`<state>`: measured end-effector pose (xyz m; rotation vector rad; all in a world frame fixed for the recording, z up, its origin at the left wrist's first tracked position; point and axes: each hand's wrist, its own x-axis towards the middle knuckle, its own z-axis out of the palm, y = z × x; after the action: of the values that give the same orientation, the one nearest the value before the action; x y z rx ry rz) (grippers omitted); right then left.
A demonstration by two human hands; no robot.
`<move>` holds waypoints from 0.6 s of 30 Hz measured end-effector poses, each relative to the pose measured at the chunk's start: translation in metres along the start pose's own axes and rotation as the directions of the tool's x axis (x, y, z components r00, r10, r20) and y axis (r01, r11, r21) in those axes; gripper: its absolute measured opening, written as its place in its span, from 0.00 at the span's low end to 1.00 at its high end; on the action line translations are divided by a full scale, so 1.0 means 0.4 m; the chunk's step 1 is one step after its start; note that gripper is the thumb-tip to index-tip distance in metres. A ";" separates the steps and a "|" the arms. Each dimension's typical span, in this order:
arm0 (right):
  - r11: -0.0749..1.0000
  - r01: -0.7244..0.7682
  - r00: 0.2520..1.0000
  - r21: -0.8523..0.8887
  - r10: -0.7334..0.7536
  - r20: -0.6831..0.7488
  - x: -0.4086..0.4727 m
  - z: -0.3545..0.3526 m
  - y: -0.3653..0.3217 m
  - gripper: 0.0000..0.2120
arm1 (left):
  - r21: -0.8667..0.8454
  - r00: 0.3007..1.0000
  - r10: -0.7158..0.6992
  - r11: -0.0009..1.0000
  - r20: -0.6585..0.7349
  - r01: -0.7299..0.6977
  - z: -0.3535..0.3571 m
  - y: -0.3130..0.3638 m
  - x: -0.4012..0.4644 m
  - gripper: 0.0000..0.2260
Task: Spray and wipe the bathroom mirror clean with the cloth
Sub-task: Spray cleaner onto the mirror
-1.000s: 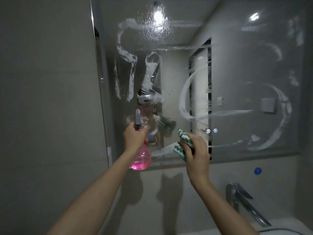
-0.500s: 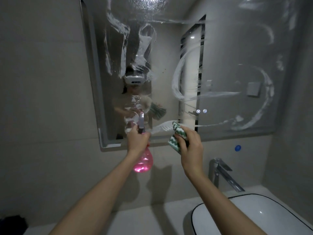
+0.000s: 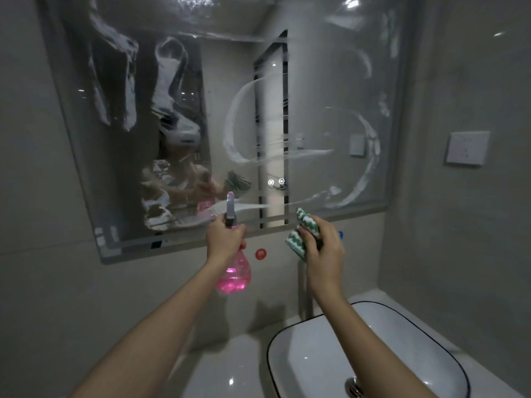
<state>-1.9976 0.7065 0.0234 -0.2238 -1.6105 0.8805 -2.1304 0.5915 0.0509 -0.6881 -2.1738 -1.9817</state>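
Observation:
The wall mirror is streaked with white foam arcs and smears across its glass. My left hand grips the neck of a pink spray bottle, its grey nozzle pointing up toward the mirror's lower edge. My right hand holds a bunched green-and-white patterned cloth just below the mirror's bottom edge, off the glass.
A white basin with a dark rim sits below at the right, its faucet mostly hidden behind my right arm. A red dot and a blue dot mark the wall under the mirror. A wall switch plate is at the right.
The view has tilted down and turned left, so the mirror sits higher and the basin shows. Both hands have dropped relative to the mirror, the cloth now below its bottom edge.

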 end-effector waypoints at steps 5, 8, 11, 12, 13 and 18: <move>1.000 0.008 1.000 0.028 -0.007 -0.010 0.069 -0.148 0.096 0.08 | 0.022 0.998 0.007 1.000 -0.068 -0.005 0.151 0.048 -0.027 0.03; 1.000 0.027 1.000 0.013 -0.027 0.009 0.108 -0.248 0.157 0.09 | 0.046 0.993 0.009 0.999 -0.119 -0.003 0.244 0.075 -0.052 0.04; 0.999 0.029 1.000 -0.012 -0.029 0.010 0.152 -0.341 0.208 0.09 | 0.054 0.982 -0.004 0.998 -0.188 0.015 0.329 0.091 -0.080 0.04; 0.999 0.030 1.000 -0.016 -0.030 0.008 0.169 -0.364 0.221 0.09 | 0.055 0.975 -0.012 0.998 -0.221 0.025 0.353 0.097 -0.089 0.04; 0.999 0.030 0.999 -0.015 -0.030 0.010 0.185 -0.384 0.231 0.09 | 0.069 0.968 -0.016 0.997 -0.249 0.035 0.374 0.102 -0.095 0.03; 0.999 0.044 0.997 0.006 -0.044 0.060 0.233 -0.435 0.258 0.10 | 0.132 0.959 0.017 0.991 -0.283 0.022 0.449 0.134 -0.127 0.04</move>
<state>-1.8963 0.9046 0.0255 -0.1593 -1.6628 0.8642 -2.0257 0.7548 0.0560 -0.3561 -2.1080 -1.7864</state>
